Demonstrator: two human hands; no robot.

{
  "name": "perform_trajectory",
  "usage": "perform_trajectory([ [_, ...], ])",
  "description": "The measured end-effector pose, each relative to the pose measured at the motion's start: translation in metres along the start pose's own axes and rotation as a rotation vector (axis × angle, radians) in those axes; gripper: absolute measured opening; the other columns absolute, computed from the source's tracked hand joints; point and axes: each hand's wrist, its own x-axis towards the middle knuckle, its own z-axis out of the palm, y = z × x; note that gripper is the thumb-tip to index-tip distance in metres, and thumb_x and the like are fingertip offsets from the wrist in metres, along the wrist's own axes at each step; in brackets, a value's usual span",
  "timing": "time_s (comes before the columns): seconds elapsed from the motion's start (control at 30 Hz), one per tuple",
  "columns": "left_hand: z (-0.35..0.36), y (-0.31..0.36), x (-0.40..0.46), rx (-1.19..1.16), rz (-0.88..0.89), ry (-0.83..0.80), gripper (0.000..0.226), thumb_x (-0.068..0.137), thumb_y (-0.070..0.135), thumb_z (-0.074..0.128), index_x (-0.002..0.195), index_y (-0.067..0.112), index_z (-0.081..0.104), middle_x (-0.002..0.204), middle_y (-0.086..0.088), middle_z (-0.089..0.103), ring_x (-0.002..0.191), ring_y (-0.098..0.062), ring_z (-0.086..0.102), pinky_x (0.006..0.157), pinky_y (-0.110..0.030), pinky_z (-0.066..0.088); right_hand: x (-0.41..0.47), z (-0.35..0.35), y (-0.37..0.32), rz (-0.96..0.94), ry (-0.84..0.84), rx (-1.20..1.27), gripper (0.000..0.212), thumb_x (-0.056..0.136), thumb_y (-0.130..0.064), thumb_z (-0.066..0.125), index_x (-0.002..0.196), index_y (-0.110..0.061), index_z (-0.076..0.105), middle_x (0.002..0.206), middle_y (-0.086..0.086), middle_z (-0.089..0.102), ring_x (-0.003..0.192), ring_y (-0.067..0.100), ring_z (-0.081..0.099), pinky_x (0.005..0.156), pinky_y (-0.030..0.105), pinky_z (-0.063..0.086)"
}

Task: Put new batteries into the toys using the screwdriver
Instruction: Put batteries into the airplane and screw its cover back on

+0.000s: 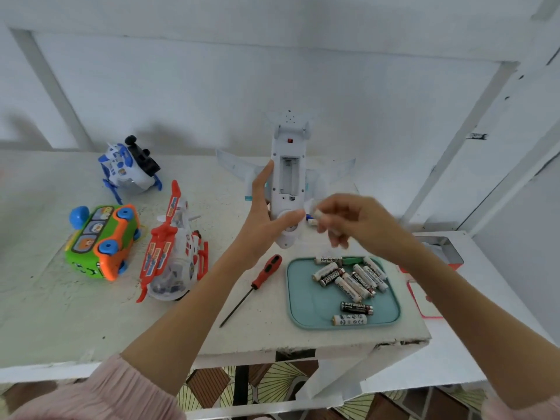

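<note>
The left hand (266, 216) grips the upturned toy plane (286, 180). Beside it, the right hand (354, 221) pinches a battery (319, 214). The screwdriver (253, 287) lies below both hands.

White plane (286, 183) upturned (compartment open), screwdriver (253, 287) beside.

Two bare forearms, no rings, watch or bracelets seen. Left sleeve (100, 386): pale pink, gathered, crinkled fabric, pushed up near elbow. Right sleeve (524, 404): same pink, only an edge visible.
</note>
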Motion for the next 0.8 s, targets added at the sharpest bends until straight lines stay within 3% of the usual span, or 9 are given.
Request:
perform_trajectory([
  [0.07,-0.001,0.001,0.0,0.005,-0.017,-0.024,0.085,0.078,0.023,0.069,0.135,0.052,0.013,0.143,-0.009,0.042,0.106,-0.01,0.063,0.079,-0.02,0.052,0.011,-0.002,-0.015,-0.067,0.147,0.043,0.007,0.082,-0.009,0.066,0.089,-0.01,0.067,0.067,0.001,0.065,0.05,0.01,0.052,0.048,0.017,0.043],
  [0.17,-0.002,0.001,-0.002,0.027,-0.007,-0.061,0.085,0.077,0.023,0.067,0.135,0.051,0.011,0.137,-0.001,0.046,0.096,-0.002,0.065,0.078,-0.02,0.052,0.026,0.003,-0.027,-0.126,0.297,-0.001,0.009,0.078,-0.01,0.071,0.086,-0.007,0.068,0.066,0.002,0.064,0.052,0.008,0.055,0.053,0.018,0.046],
  [0.27,0.0,0.003,-0.003,0.052,0.013,-0.083,0.085,0.078,0.023,0.067,0.135,0.051,0.01,0.13,0.011,0.047,0.095,-0.001,0.065,0.08,-0.023,0.053,0.04,0.006,-0.03,-0.147,0.349,-0.116,0.012,0.081,-0.007,0.068,0.092,-0.009,0.069,0.078,0.006,0.068,0.07,0.017,0.066,0.07,0.027,0.054],
  [0.33,0.002,0.004,-0.003,0.063,0.025,-0.067,0.084,0.083,0.016,0.065,0.137,0.047,0.009,0.127,0.011,0.048,0.092,0.0,0.065,0.076,-0.021,0.053,0.046,0.009,-0.029,-0.194,0.391,-0.25,0.015,0.081,-0.003,0.066,0.095,-0.009,0.07,0.088,0.008,0.065,0.078,0.021,0.064,0.076,0.025,0.053],
  [0.43,0.004,0.006,-0.003,0.073,0.039,-0.03,0.086,0.08,0.019,0.066,0.138,0.044,0.008,0.132,0.0,0.044,0.091,-0.002,0.065,0.073,-0.019,0.053,0.05,0.015,-0.027,-0.344,0.497,-0.486,0.015,0.075,0.0,0.069,0.09,-0.003,0.071,0.085,0.013,0.06,0.069,0.017,0.055,0.066,0.013,0.045],
  [0.5,0.003,0.007,-0.003,0.068,0.047,-0.025,0.086,0.079,0.021,0.066,0.139,0.043,0.008,0.133,0.004,0.043,0.095,-0.002,0.065,0.075,-0.019,0.052,0.052,0.018,-0.025,-0.388,0.513,-0.521,0.012,0.071,0.001,0.072,0.082,0.0,0.07,0.079,0.012,0.058,0.063,0.014,0.051,0.063,0.011,0.041],
  [0.7,-0.001,0.001,-0.003,-0.044,-0.003,-0.093,0.077,0.093,-0.006,0.045,0.134,0.05,0.011,0.134,0.016,0.043,0.107,-0.002,0.058,0.09,-0.023,0.049,0.058,0.02,-0.025,-0.443,0.458,-0.632,0.007,0.07,-0.001,0.069,0.067,0.002,0.065,0.067,0.01,0.057,0.055,0.012,0.045,0.053,0.013,0.036],
  [0.8,-0.002,0.0,-0.003,-0.079,-0.023,-0.098,0.078,0.091,-0.003,0.049,0.133,0.051,0.013,0.135,0.015,0.043,0.108,-0.006,0.058,0.094,-0.028,0.049,0.059,0.02,-0.022,-0.458,0.418,-0.672,0.012,0.073,-0.004,0.067,0.065,0.002,0.059,0.063,0.007,0.053,0.055,0.016,0.044,0.053,0.03,0.041],
])
